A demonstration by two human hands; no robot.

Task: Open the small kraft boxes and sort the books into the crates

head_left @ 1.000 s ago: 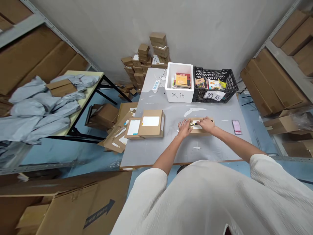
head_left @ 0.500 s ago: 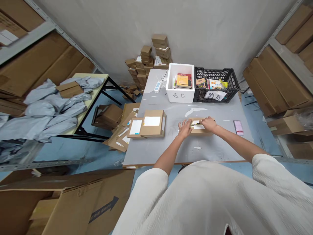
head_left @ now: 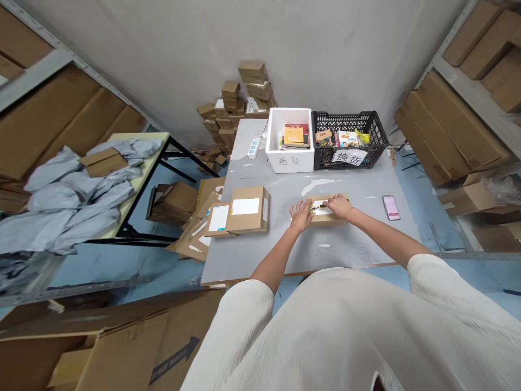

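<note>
A small cardboard box (head_left: 325, 219) with a white label lies on the grey table in front of me. My left hand (head_left: 302, 216) rests at the box's left end, fingers spread and touching it. In my right hand (head_left: 338, 207) is a slim dark box cutter (head_left: 321, 206), its tip pointing left over the label towards my left fingers. The fingers of that hand are closed around the handle. Whether the blade is in the cardboard is too small to tell.
Left of it on the table (head_left: 280, 255) are a larger labelled box (head_left: 246, 221) and a flatter one (head_left: 217, 218). Behind stand a white foam bin (head_left: 291, 163) and a black crate (head_left: 350, 158), both with books. A phone (head_left: 391, 207) lies at right, a power strip (head_left: 253, 149) at back left.
The view has shifted slightly, so the table appears a little further left. Both hands stay at the small box, with the cutter still in my right hand.
</note>
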